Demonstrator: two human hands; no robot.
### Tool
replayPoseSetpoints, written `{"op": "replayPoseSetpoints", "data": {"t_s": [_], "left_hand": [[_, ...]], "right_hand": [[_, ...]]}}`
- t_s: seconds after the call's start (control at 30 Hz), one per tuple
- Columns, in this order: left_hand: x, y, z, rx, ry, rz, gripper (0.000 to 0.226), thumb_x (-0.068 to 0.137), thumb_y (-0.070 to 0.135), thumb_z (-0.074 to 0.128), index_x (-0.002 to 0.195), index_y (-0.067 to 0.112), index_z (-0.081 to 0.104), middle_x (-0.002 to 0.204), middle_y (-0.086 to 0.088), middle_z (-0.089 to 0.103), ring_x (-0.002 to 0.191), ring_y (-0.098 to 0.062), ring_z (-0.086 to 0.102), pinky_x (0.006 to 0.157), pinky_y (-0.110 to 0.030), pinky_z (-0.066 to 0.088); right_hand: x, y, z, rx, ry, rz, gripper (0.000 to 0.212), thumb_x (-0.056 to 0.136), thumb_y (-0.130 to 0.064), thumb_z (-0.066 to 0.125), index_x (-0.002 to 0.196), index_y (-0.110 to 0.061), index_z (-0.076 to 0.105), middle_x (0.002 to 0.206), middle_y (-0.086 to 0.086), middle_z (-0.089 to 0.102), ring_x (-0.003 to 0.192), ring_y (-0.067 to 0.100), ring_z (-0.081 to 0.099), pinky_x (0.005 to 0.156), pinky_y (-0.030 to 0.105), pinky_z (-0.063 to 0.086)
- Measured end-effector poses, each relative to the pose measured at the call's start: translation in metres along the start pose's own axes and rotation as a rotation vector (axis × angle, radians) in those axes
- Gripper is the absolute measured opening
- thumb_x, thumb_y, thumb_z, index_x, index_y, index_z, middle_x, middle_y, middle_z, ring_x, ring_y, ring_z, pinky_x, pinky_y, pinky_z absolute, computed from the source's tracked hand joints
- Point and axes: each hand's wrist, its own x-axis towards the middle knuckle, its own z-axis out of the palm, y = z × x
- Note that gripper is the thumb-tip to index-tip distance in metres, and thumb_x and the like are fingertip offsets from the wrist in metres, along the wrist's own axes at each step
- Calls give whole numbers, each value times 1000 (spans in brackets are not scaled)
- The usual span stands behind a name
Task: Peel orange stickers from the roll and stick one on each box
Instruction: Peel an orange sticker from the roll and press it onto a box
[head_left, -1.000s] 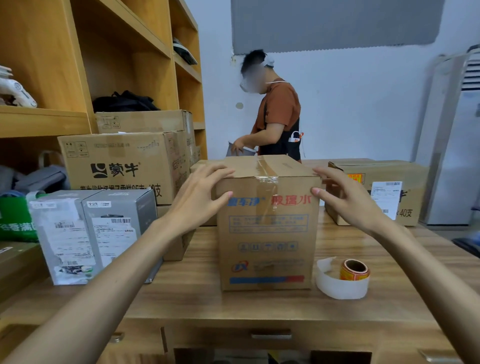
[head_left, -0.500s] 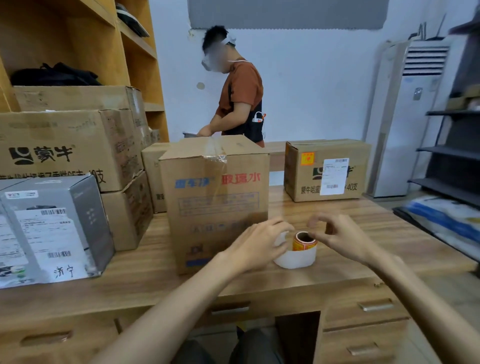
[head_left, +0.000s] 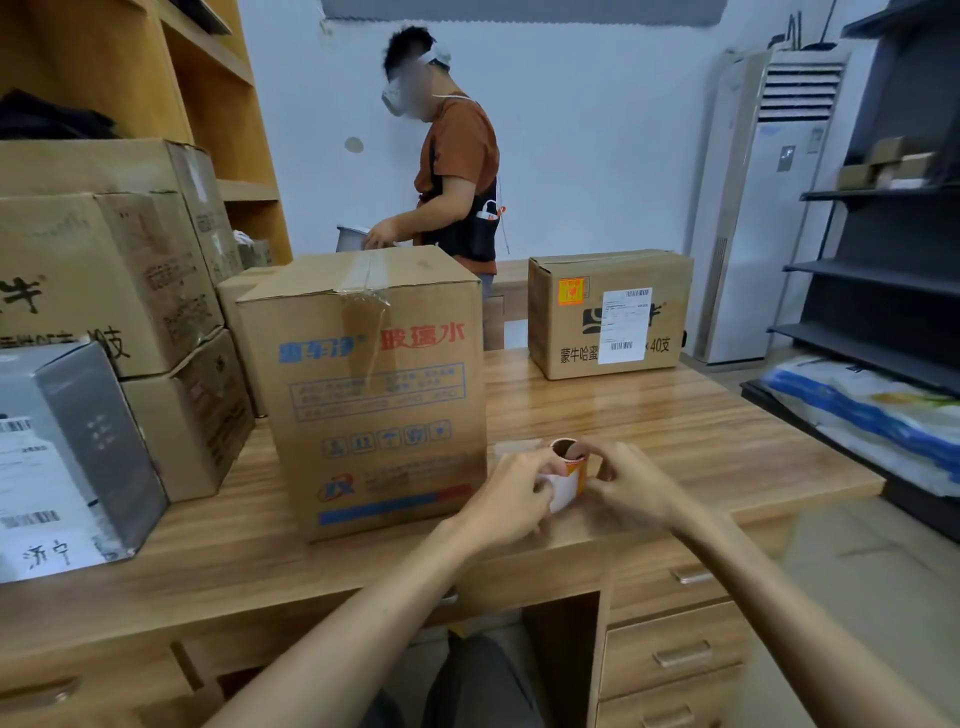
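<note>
The wooden desk (head_left: 675, 415) filled the middle of the view. On it, front and centre, stood the tall box (head_left: 374, 395), taped shut on top, with blue and red print across its face. Further back to the right sat the smaller box (head_left: 608, 312), well apart from it and carrying a white label. Down at the near edge, just beside the tall box's lower right corner, both hands met. The left hand (head_left: 511, 493) had its fingers curled round the white strip; the right hand (head_left: 631, 486) had its fingers curled in against the other side. Between them was the roll (head_left: 569, 467) (cardboard core up, orange band showing), gripped from both sides; whether it touched the desk, I could not tell. Smallest of all, an orange sticker (head_left: 570, 291) sat at the smaller box's upper left corner.
</note>
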Motion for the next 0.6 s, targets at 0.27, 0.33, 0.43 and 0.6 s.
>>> {"op": "replayPoseSetpoints", "data": {"t_s": [0.27, 0.33, 0.43, 0.6], "left_hand": [[-7, -14, -16, 196, -1, 102, 30, 98, 39, 58, 123, 24, 65, 111, 3, 63, 93, -10, 58, 68, -26, 43], [-7, -17, -15, 185, -19, 151, 25, 102, 36, 56, 122, 26, 66, 119, 7, 64, 93, -4, 57, 71, -22, 45], [-6, -21, -11, 137, -50, 161, 17, 105, 33, 52, 94, 31, 65, 89, 12, 61, 78, -2, 55, 63, -28, 42], [1, -28, -3, 78, 25, 119, 20, 102, 32, 52, 95, 26, 70, 83, 12, 57, 78, -6, 53, 67, -32, 41]], "right_hand": [[-11, 4, 0, -78, 38, 75, 20, 88, -20, 71, 106, -21, 64, 102, -6, 69, 95, 15, 61, 82, 29, 44], [-15, -1, 1, -84, 48, 61, 14, 89, -22, 70, 100, -23, 62, 95, -9, 65, 89, 12, 58, 77, 28, 42], [-22, -6, 4, -108, 76, 56, 14, 90, -27, 68, 94, -29, 55, 92, -8, 63, 85, 15, 57, 76, 36, 46], [-26, -8, 15, -173, 189, 79, 11, 93, -28, 65, 97, -21, 57, 90, -6, 61, 84, 23, 59, 66, 34, 35]]}}
